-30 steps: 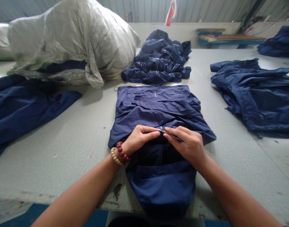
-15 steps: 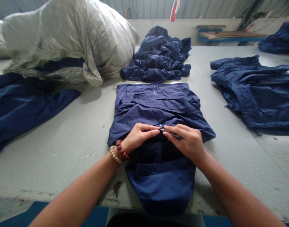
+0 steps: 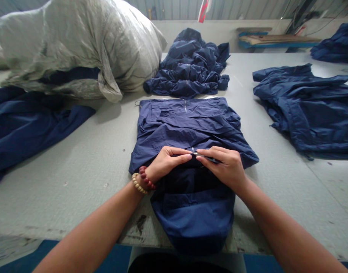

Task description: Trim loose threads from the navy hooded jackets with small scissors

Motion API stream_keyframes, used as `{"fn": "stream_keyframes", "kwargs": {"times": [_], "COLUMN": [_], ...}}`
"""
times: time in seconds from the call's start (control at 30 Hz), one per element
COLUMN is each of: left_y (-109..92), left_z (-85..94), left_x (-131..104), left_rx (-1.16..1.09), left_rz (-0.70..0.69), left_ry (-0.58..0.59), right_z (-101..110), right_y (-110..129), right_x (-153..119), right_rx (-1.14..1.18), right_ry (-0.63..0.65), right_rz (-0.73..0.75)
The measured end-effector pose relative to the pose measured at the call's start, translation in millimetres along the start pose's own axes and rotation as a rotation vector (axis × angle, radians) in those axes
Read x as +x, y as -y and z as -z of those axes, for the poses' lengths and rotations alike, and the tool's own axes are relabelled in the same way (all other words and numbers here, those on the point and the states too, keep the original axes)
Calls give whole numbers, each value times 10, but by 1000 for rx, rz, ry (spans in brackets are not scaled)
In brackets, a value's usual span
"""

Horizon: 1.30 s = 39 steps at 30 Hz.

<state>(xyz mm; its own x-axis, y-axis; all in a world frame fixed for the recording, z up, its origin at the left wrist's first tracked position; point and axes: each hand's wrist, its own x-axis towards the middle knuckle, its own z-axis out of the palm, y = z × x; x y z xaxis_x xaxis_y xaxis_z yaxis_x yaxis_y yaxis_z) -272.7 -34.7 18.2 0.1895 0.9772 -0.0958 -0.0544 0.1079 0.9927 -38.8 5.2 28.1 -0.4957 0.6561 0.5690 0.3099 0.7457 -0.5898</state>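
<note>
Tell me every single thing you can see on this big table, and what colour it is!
navy jacket: one, dark blue, spread flat in the middle of the table, under both hands
small dark tool: one, blackish, pinched in the right hand at the jacket's fold; too small to tell what it is
crumpled jackets: one heap, dark blue, behind the flat jacket
blue garments on the right: one spread pile, dark blue, right side
blue cloth on the left: one pile, dark blue, left side
big sack: one, whitish grey, stuffed, back left
table: one, pale grey
bead bracelets: two, red and cream, left wrist
left hand: one, pinching the fold
right hand: one, holding the tool
</note>
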Motion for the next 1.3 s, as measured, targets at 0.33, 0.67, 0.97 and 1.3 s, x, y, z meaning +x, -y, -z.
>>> {"fn": "stream_keyframes", "kwargs": {"times": [0.33,0.67,0.97,1.3], "left_y": [7,67,-95,-9], "left_z": [-1,34,-67,-93], "left_x": [9,79,-78,-18], "left_rx": [-7,112,421,79], "left_rz": [5,-64,-456,-247], "left_ry": [-24,-93,-336,-161], "right_z": [24,17,-87,-73], "right_y": [44,94,121,13], "right_x": [5,-5,-63,-121], "right_rx": [50,66,-92,-238], "right_ry": [-48,-35,-92,-25], "right_rz": [-102,-31,84,212]}}
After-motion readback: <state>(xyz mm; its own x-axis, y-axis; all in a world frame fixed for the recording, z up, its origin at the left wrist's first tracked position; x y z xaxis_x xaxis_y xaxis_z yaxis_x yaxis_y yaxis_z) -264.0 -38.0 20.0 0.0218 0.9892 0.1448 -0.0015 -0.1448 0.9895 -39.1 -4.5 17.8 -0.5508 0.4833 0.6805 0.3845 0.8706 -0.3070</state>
